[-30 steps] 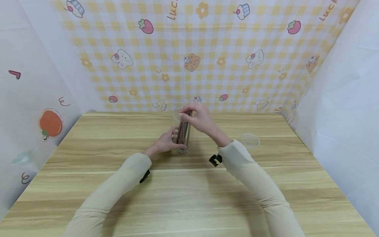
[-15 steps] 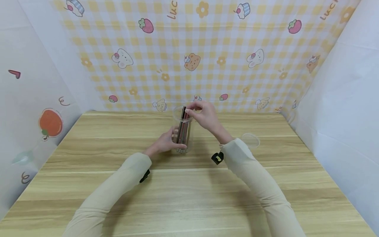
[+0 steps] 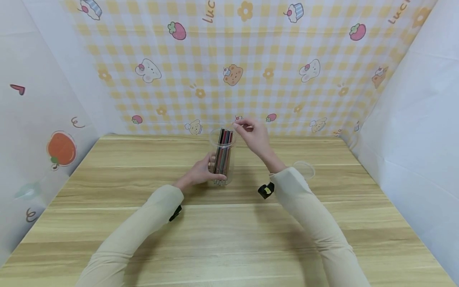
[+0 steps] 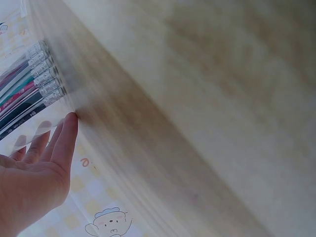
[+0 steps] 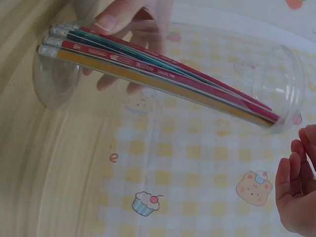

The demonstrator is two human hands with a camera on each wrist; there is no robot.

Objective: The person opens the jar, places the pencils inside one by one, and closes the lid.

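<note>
A clear plastic jar [image 3: 231, 169] stands near the back of the table, holding several pencils [image 3: 223, 157] in red, black, yellow and teal. Silver ferrules sit at the bottom of the jar, as both wrist views show. My left hand [image 3: 201, 172] grips the jar low on its left side, thumb in front and fingers behind. In the left wrist view, the fingers of the left hand [image 4: 49, 158] lie along the wall. My right hand [image 3: 256, 137] hovers beside the rim, apart from the pencils, fingers loosely bent. Nothing shows in the right hand [image 5: 300, 192] in the right wrist view.
A round clear lid [image 3: 304, 170] lies on the wooden table [image 3: 229, 239] to the right of the jar, beside my right forearm. A checked cloth [image 3: 265, 48] hangs behind the table's back edge, and white sheets stand at both sides.
My right hand has moved off the pencil tops, rightward and slightly up, leaving them in view inside the rim. The left hand and the jar have stayed put.
</note>
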